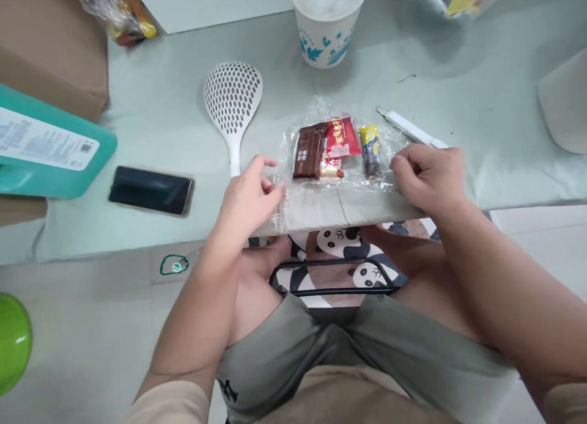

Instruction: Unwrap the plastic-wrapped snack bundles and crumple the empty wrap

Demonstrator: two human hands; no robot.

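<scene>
A clear plastic bag (328, 182) lies flat near the table's front edge. Inside it show a brown-wrapped snack (308, 152), a red packet (343, 137) and a small yellow-and-dark wrapped piece (370, 150). My right hand (431, 173) is closed in a pinch at the bag's right edge, its thumb pressed against the curled forefinger. At the left edge is my left hand (251, 195), thumb and fingers apart with nothing seen between them. Behind that hand lies a white slotted skimmer (233, 97), its handle end hidden. A white utility knife (410, 126) rests just beyond my right hand.
A phone (151, 190) and a green jug (50, 146) are on the left, by a cardboard box (50, 45). At the back stand a paper cup (325, 36) and a clear tub (458, 8). A white container (566, 103) is at the right.
</scene>
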